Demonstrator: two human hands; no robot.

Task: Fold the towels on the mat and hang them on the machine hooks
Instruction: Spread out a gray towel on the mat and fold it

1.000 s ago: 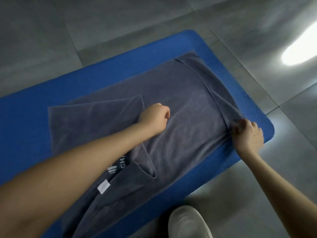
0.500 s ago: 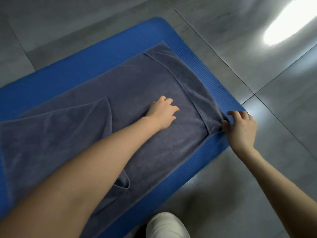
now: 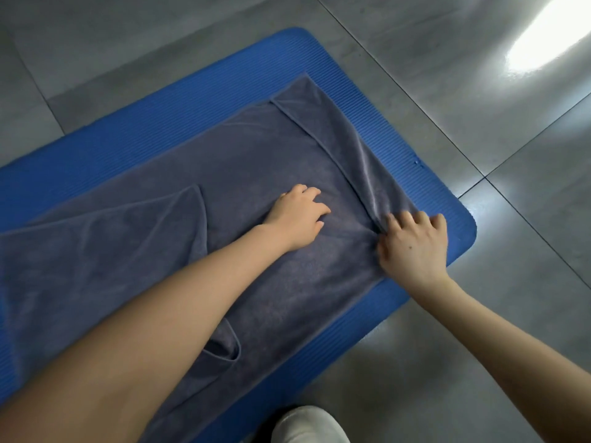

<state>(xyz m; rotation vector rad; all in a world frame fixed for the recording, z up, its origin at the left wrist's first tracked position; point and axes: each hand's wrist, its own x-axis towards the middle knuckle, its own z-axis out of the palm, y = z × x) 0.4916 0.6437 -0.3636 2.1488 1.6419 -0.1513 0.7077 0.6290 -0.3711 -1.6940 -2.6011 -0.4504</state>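
- Grey tile floor [image 3: 415,59], blue mat [image 3: 160,123]; grey towel [image 3: 256,161] spread on mat, right edge folded over.
- Left hand [image 3: 297,219]: fingers [image 3: 315,195] loosely spread, pressing towel centre.
- Right hand [image 3: 412,244]: fingers [image 3: 419,219] on fold's near end, blurred; pinching or pressing, cannot tell.
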